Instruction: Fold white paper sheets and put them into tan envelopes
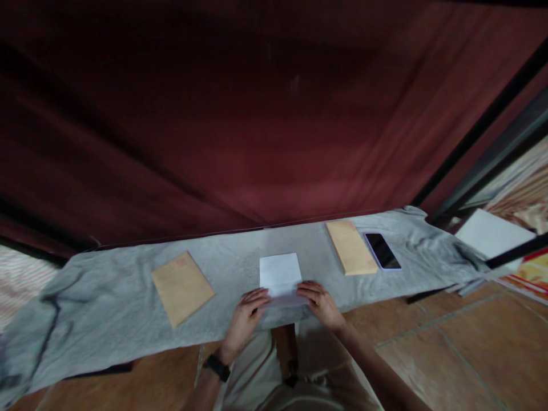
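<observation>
A white sheet of paper [280, 269] lies on the grey cloth in front of me, with a crease across it and its near part tilted toward me. My left hand [250, 309] grips its left near edge, fingers bent over the paper. On the opposite edge, my right hand [319, 302] holds the paper the same way. Both thumbs are mostly hidden. Left of the paper rests a flat brown envelope [182, 288], turned at an angle. To the right sits a thicker stack of brown envelopes [351, 247].
A phone [383, 251] with a dark screen lies right of the stack. The grey cloth [240, 245] covers a narrow bench or table against a dark red curtain-like sheet [257, 142]. Black bars [483, 120] and a white box-like object [494, 233] stand at the right. Tiled floor [428, 342] shows below.
</observation>
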`<state>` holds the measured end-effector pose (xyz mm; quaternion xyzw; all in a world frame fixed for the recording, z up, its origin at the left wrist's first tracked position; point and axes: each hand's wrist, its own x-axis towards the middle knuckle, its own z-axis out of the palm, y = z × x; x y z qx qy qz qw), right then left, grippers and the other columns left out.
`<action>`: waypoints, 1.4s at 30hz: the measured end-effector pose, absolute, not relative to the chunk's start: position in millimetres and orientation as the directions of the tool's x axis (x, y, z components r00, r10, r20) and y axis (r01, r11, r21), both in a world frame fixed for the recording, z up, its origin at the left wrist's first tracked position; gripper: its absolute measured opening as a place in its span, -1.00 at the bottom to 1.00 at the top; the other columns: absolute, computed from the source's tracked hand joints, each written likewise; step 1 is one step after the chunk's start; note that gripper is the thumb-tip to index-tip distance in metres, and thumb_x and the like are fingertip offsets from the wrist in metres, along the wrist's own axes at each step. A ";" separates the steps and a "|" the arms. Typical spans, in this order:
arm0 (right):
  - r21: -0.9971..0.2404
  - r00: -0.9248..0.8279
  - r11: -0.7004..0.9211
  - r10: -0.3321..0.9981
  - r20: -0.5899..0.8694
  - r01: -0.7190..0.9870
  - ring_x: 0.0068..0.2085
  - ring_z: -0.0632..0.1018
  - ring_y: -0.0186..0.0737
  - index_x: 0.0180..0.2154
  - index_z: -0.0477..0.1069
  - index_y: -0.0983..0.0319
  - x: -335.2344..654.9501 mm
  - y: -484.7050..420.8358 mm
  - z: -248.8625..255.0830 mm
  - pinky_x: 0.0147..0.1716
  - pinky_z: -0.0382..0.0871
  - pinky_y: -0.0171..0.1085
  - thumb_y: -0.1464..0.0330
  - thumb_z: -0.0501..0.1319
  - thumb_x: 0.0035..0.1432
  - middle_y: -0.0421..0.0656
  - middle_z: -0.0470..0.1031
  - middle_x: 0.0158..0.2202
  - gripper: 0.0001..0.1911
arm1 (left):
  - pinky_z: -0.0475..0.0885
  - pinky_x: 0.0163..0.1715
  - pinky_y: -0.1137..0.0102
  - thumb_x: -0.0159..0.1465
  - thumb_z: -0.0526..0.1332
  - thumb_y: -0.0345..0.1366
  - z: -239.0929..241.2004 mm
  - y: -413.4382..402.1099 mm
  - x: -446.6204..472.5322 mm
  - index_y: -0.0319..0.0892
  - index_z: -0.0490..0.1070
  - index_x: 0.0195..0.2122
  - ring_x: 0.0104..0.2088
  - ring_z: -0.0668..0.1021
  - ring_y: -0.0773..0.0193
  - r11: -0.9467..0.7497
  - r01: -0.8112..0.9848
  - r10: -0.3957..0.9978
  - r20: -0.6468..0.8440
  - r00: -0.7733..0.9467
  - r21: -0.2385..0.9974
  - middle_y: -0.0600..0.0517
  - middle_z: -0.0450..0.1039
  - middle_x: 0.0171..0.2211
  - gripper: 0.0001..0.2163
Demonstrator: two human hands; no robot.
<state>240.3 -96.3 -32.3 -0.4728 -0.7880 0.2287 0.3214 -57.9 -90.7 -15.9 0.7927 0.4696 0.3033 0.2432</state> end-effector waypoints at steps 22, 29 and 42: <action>-0.532 0.106 -0.080 0.994 0.018 0.843 -0.21 0.66 -0.14 -0.10 0.57 0.15 209.3 -41.5 -15.1 -0.26 0.42 -0.32 0.21 0.05 0.39 -0.10 0.67 -0.25 -0.67 | 0.25 -0.38 0.47 0.40 0.10 -0.22 10.9 -37.1 -13.6 -0.17 0.53 -0.25 -0.38 0.55 0.30 0.162 0.803 0.985 -0.046 -0.166 0.574 -0.01 0.60 -0.35 -0.76; -0.398 0.159 -0.148 0.987 -0.004 0.905 -0.24 0.66 -0.15 -0.12 0.56 0.16 202.2 -32.3 -9.3 -0.32 0.38 -0.34 0.21 0.06 0.41 -0.08 0.66 -0.28 -0.67 | 0.24 -0.41 0.42 0.42 0.09 -0.16 17.6 -27.5 -6.9 -0.16 0.55 -0.16 -0.30 0.61 0.19 0.238 0.845 0.971 -0.092 -0.221 0.479 -0.11 0.63 -0.27 -0.73; -0.263 0.170 -0.150 0.984 0.052 0.953 -0.36 0.65 -0.10 -0.15 0.51 0.25 191.2 -26.3 -12.4 -0.38 0.43 -0.26 0.25 -0.03 0.42 0.02 0.62 -0.38 -0.63 | 0.37 -0.34 0.39 0.45 0.00 -0.11 25.7 -24.5 7.9 -0.15 0.52 -0.11 -0.24 0.66 0.10 0.289 0.929 0.957 -0.082 -0.277 0.232 -0.17 0.63 -0.28 -0.66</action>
